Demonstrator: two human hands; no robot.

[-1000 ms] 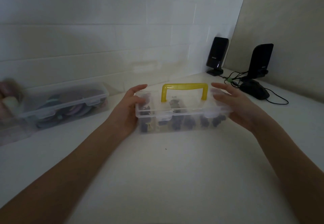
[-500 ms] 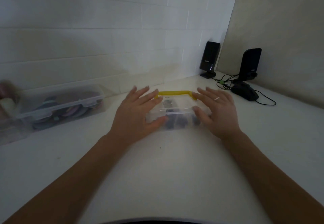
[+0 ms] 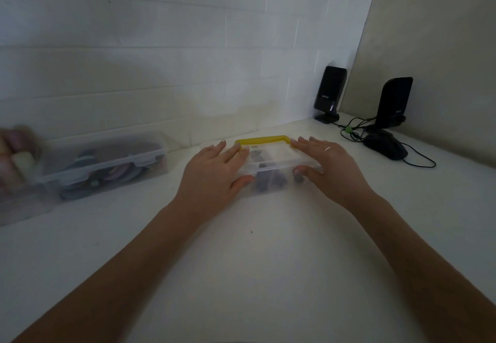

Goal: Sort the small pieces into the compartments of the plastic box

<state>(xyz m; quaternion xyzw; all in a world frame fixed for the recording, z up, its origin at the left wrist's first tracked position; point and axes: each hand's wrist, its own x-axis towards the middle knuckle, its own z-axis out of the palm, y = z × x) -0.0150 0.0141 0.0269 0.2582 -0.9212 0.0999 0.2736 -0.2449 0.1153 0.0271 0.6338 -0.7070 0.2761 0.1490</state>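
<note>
A small clear plastic box [image 3: 271,164] with a yellow handle [image 3: 263,140] lies on the white table, its lid down. Dark small pieces [image 3: 268,179] show through its front wall. My left hand [image 3: 214,171] lies flat on the left part of the lid, thumb against the front wall. My right hand [image 3: 328,167], with a ring, rests on the right part of the lid, thumb hooked at the front latch edge. Both hands grip the box between fingers and thumb.
A larger clear lidded box [image 3: 104,163] with coloured items stands at the left by the wall. Two black speakers [image 3: 329,94] [image 3: 394,104], a black mouse [image 3: 385,144] and cables [image 3: 351,129] sit in the back right corner. A blurred object [image 3: 16,155] is at the far left edge.
A second ago my hands held the box by its ends. They have moved on top of the lid and now press it, thumbs at the front; the handle has folded down.
</note>
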